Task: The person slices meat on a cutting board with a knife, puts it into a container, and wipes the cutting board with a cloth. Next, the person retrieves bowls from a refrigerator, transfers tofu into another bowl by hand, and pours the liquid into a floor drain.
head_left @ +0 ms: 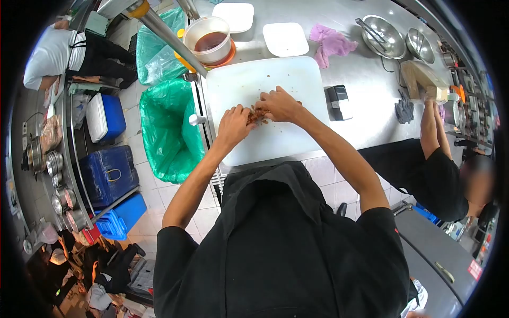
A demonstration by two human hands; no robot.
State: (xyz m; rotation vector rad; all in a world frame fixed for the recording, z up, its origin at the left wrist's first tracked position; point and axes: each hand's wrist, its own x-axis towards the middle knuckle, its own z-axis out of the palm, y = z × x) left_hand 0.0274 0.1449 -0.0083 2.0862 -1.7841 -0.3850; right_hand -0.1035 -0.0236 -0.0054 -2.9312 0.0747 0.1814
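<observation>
A pile of brown shredded food [257,116], which looks like cooked meat, lies near the middle of a large white cutting board [265,149]. From the left, my left hand [233,125] has its fingers curled into the pile. My right hand [279,105] grips it from the other side, fingers bent and pressed together. Both hands are close together, low over the board. Part of the food is hidden beneath the fingers. Small brown crumbs are scattered on the board's far half.
Left of the board are green-lined bins [172,132]. A tub of dark liquid [209,42], white trays [285,40], a pink cloth [331,43] and a black-and-white box [339,102] surround it. Metal bowls [389,47] stand farther right. A co-worker in black [419,169] works there.
</observation>
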